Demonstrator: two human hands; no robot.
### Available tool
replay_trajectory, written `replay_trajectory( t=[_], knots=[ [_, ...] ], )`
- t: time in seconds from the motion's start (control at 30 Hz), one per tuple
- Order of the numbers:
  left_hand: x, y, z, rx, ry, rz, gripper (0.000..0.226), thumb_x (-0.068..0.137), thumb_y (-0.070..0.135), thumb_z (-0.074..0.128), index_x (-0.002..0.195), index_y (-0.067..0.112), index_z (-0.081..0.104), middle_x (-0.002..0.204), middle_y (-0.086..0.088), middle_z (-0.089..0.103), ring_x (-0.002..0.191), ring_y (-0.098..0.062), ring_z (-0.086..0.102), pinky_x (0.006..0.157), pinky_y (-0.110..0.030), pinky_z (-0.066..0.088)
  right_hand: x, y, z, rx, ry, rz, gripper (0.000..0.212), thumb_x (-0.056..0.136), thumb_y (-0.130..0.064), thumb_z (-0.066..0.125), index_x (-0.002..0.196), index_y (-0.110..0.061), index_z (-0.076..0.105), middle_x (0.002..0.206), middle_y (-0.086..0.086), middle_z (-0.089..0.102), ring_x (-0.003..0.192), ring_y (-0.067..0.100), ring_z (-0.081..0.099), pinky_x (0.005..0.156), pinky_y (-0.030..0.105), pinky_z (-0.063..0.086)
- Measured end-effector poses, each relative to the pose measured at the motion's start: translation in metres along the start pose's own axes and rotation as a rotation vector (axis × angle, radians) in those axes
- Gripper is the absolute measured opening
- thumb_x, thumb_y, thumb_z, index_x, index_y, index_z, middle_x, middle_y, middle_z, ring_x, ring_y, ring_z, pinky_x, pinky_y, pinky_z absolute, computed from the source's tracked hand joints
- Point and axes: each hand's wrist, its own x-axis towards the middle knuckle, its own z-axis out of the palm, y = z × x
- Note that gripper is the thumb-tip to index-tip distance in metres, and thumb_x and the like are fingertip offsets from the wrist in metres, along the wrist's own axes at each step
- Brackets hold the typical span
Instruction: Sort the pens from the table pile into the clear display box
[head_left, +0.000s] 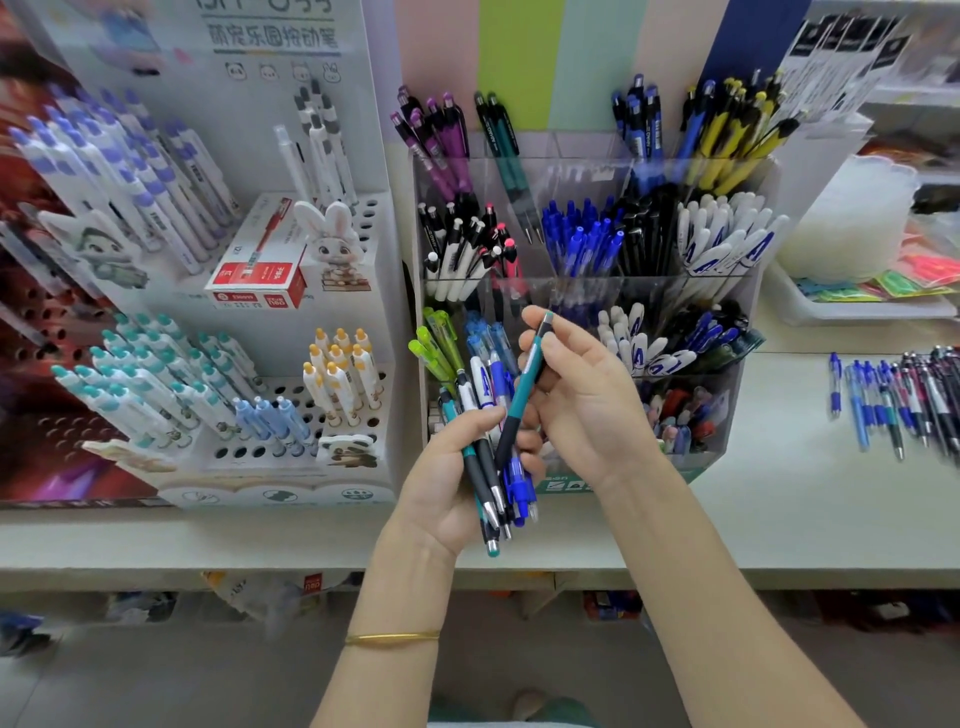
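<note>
My left hand (449, 486) grips a bundle of pens (493, 483), teal, blue, white and dark ones, in front of the clear display box (737, 395). My right hand (582, 395) pinches a single teal pen (524, 387) with a dark grip, held almost upright; its lower end touches the bundle. The box's tiered compartments hold purple, teal, blue, yellow, black, white and green pens, sorted by kind. The table pile of pens (904, 400) lies spread on the shelf at the far right.
A white cardboard stand (291, 249) with rows of pastel pens and a red box (260, 275) fills the left side. A white tray (862, 306) of coloured packets sits at the back right. The shelf's front edge (208, 551) runs across below my hands.
</note>
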Motion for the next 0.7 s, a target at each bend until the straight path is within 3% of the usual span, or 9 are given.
replay_trajectory(
  t=[0.07, 0.17, 0.23, 0.3, 0.4, 0.47, 0.53, 0.6, 0.7],
  knots=[
    [0.000, -0.001, 0.003, 0.097, 0.106, 0.034, 0.012, 0.082, 0.010, 0.058, 0.091, 0.002, 0.061, 0.067, -0.005, 0.057, 0.055, -0.012, 0.055, 0.050, -0.023, 0.051, 0.003, -0.001, 0.002, 0.151, 0.038, -0.039, 0.024, 0.101, -0.008, 0.038, 0.111, -0.010, 0.060, 0.079, -0.003, 0.057, 0.066, 0.008, 0.051, 0.064, 0.023, 0.047],
    [0.003, -0.008, 0.003, 0.328, 0.281, 0.163, 0.006, 0.091, 0.002, 0.052, 0.088, 0.005, 0.056, 0.061, -0.004, 0.058, 0.053, -0.014, 0.054, 0.049, -0.024, 0.051, 0.004, -0.011, 0.004, 0.127, 0.167, -0.106, 0.021, 0.102, -0.012, 0.037, 0.108, -0.007, 0.057, 0.074, -0.001, 0.048, 0.056, 0.007, 0.043, 0.046, 0.019, 0.039],
    [0.004, -0.013, 0.003, 0.516, 0.355, 0.256, 0.007, 0.093, -0.002, 0.051, 0.094, 0.005, 0.054, 0.060, -0.004, 0.058, 0.051, -0.015, 0.053, 0.053, -0.030, 0.052, -0.001, -0.017, 0.008, -0.370, 0.170, -0.124, 0.015, 0.098, -0.020, 0.050, 0.103, -0.011, 0.060, 0.072, -0.006, 0.046, 0.055, 0.004, 0.039, 0.045, 0.019, 0.032],
    [0.007, -0.017, 0.007, 0.684, 0.391, 0.335, 0.012, 0.094, 0.000, 0.049, 0.102, 0.008, 0.053, 0.065, -0.006, 0.056, 0.051, -0.016, 0.051, 0.053, -0.033, 0.050, -0.008, -0.012, 0.016, -0.944, 0.044, -0.116, 0.020, 0.085, -0.034, 0.066, 0.092, -0.016, 0.060, 0.076, -0.009, 0.051, 0.065, 0.005, 0.048, 0.058, 0.023, 0.040],
    [0.009, -0.020, 0.016, 0.766, 0.357, 0.370, 0.016, 0.084, 0.036, 0.052, 0.093, 0.023, 0.050, 0.075, -0.006, 0.053, 0.062, -0.019, 0.050, 0.064, -0.039, 0.043, -0.013, 0.000, 0.024, -1.324, -0.063, -0.134, 0.036, 0.076, -0.038, 0.072, 0.084, -0.011, 0.050, 0.081, -0.002, 0.053, 0.079, 0.016, 0.054, 0.073, 0.035, 0.047],
    [0.010, -0.021, 0.012, 0.796, 0.358, 0.378, 0.026, 0.078, 0.034, 0.057, 0.099, 0.022, 0.048, 0.075, -0.007, 0.054, 0.061, -0.018, 0.049, 0.056, -0.034, 0.039, -0.008, 0.000, 0.022, -1.365, -0.054, -0.154, 0.031, 0.082, -0.031, 0.068, 0.082, -0.008, 0.049, 0.079, 0.001, 0.052, 0.076, 0.019, 0.052, 0.072, 0.035, 0.046],
    [0.010, -0.019, 0.005, 0.827, 0.393, 0.388, 0.024, 0.085, 0.013, 0.061, 0.105, 0.015, 0.049, 0.070, -0.007, 0.053, 0.052, -0.015, 0.047, 0.047, -0.029, 0.039, -0.005, -0.002, 0.016, -1.358, -0.045, -0.127, 0.025, 0.088, -0.027, 0.063, 0.078, -0.010, 0.046, 0.074, -0.002, 0.047, 0.067, 0.014, 0.046, 0.062, 0.027, 0.041],
    [0.009, -0.017, 0.000, 0.792, 0.359, 0.337, 0.038, 0.075, 0.007, 0.066, 0.109, 0.004, 0.049, 0.065, -0.006, 0.050, 0.048, -0.014, 0.045, 0.047, -0.027, 0.039, -0.004, -0.002, 0.012, -1.314, -0.015, -0.114, 0.027, 0.091, -0.024, 0.058, 0.072, -0.016, 0.041, 0.070, -0.004, 0.042, 0.061, 0.008, 0.039, 0.051, 0.016, 0.033],
    [0.010, -0.014, -0.003, 0.674, 0.252, 0.316, 0.040, 0.065, 0.002, 0.062, 0.102, 0.003, 0.048, 0.062, -0.004, 0.047, 0.050, -0.016, 0.043, 0.048, -0.027, 0.039, -0.007, 0.000, 0.010, -1.156, 0.018, -0.087, 0.027, 0.092, -0.020, 0.056, 0.070, -0.017, 0.040, 0.067, -0.004, 0.042, 0.059, 0.009, 0.038, 0.051, 0.014, 0.034]
  ],
)
